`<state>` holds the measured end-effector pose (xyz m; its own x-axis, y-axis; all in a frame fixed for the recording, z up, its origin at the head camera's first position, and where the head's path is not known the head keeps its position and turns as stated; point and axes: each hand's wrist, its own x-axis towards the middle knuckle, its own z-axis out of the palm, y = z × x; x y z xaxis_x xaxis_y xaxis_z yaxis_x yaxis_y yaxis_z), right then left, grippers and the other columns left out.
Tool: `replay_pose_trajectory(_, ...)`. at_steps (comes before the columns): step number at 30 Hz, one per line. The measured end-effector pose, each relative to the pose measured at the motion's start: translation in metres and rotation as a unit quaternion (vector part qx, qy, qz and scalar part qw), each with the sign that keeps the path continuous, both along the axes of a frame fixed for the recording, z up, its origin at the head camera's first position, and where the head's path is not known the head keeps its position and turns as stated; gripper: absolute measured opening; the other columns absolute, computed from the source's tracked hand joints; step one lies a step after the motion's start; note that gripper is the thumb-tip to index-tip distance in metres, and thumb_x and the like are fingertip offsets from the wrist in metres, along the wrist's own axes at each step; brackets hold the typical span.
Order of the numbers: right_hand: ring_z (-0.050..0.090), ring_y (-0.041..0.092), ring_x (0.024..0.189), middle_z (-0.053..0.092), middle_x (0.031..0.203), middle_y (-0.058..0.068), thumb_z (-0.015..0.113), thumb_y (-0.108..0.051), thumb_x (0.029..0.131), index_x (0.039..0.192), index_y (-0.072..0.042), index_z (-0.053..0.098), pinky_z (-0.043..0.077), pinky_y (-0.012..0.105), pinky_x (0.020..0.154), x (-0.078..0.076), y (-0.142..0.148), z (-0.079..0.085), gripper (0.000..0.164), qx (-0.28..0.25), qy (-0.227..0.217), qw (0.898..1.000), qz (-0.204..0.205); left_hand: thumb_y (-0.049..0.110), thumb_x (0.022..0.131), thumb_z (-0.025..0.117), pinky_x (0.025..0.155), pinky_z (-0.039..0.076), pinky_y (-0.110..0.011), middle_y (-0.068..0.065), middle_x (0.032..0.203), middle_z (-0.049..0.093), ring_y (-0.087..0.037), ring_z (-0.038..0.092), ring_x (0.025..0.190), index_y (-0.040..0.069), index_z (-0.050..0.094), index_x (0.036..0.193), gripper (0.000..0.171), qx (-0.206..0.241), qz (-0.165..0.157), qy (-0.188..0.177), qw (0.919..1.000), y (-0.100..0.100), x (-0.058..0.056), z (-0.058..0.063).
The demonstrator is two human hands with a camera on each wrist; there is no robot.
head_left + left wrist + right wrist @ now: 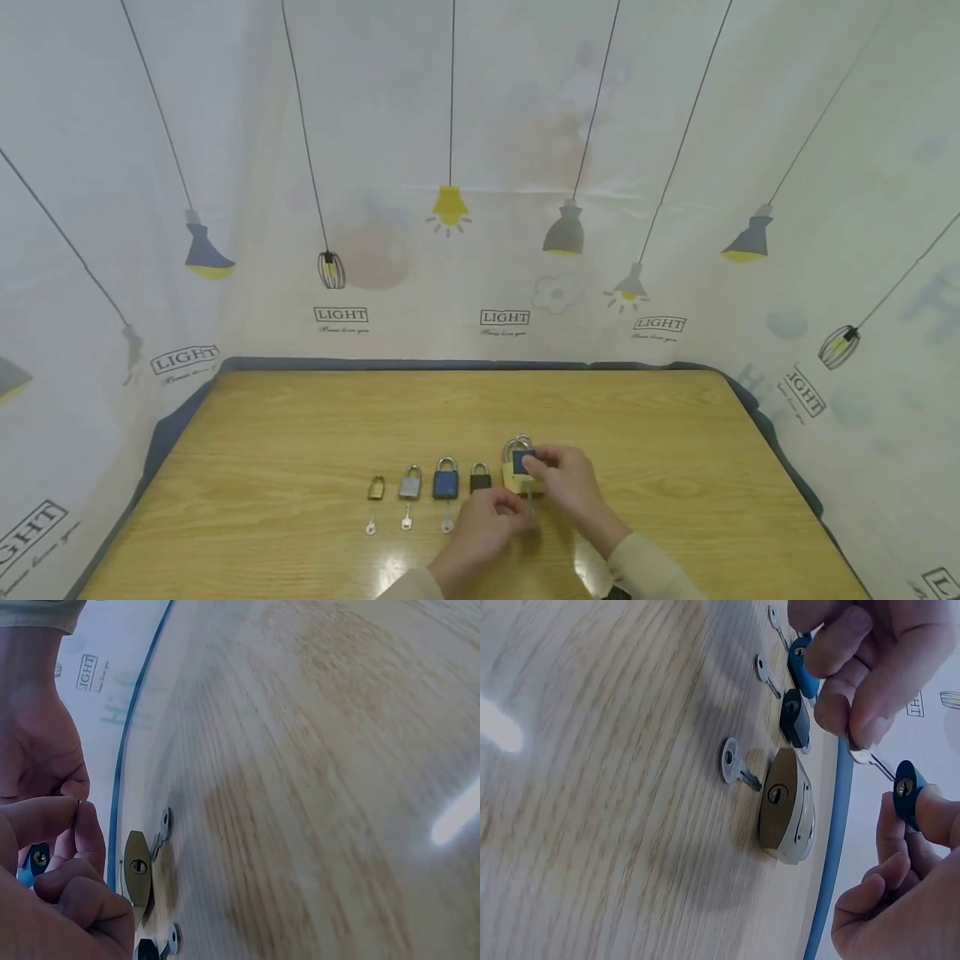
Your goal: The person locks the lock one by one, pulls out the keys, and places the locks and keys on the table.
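My right hand (pixel 573 487) holds a small dark blue padlock (pixel 522 462) above the table, its keyhole side turned down towards my left hand (pixel 487 525). In the right wrist view, a silver key (pixel 864 757) is pinched between the thumb and finger of my left hand. The key's tip points at the keyhole of the blue padlock (pixel 905 787) and lies close to it; it does not appear to be inside. Beneath the hands a larger brass padlock (pixel 778 801) stands on the table, with its own key (pixel 733 761) in front.
Left of the hands stand a small brass padlock (pixel 377 488), a silver one (pixel 410 483), a bigger blue one (pixel 446 482) and a black one (pixel 480 476). Keys, such as this silver key (pixel 407 518), lie before them on the wooden table (pixel 262 467).
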<state>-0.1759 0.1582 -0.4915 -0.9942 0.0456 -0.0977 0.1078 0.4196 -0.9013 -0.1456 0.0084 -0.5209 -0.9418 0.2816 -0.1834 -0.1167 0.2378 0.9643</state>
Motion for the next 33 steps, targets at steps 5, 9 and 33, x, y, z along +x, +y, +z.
replay_pose_trajectory(5, 0.06, 0.017, 0.086, 0.069, 0.094, 0.005, 0.063, -0.019, 0.09, 0.103, -0.004, 0.069, 0.052, 0.036, 0.075, -0.002, 0.008, 0.0, 0.02, 0.019, -0.001, 1.0, -0.003, 0.02, 0.078, 0.074, 0.066, 0.047, -0.033, 0.002, 0.085, 0.064, -0.015, 0.056, 0.076, 0.012, 0.068, 0.083, 0.012, -0.014, -0.005, -0.002, 0.9999, 0.006, 0.003, -0.002)
replay_pose_trajectory(9, 0.061, 0.018, 0.088, 0.07, 0.096, 0.006, 0.065, -0.02, 0.089, 0.104, -0.003, 0.069, 0.053, 0.039, 0.078, -0.003, 0.015, -0.001, 0.022, 0.047, -0.006, 0.999, -0.012, 0.022, 0.078, 0.075, 0.067, 0.047, -0.032, 0.004, 0.083, 0.065, -0.013, 0.056, 0.077, 0.011, 0.069, 0.081, 0.013, -0.027, -0.014, 0.007, 0.9995, 0.012, 0.003, -0.004)
replay_pose_trajectory(33, 0.061, 0.032, 0.096, 0.071, 0.097, 0.012, 0.07, -0.023, 0.084, 0.091, -0.004, 0.072, 0.046, 0.056, 0.086, -0.007, 0.068, -0.009, 0.021, 0.186, -0.041, 0.982, 0.009, 0.016, 0.078, 0.076, 0.057, 0.047, -0.029, 0.007, 0.071, 0.064, -0.011, 0.057, 0.065, 0.014, 0.069, 0.075, 0.007, -0.033, 0.007, 0.005, 0.9994, 0.052, 0.015, -0.006)
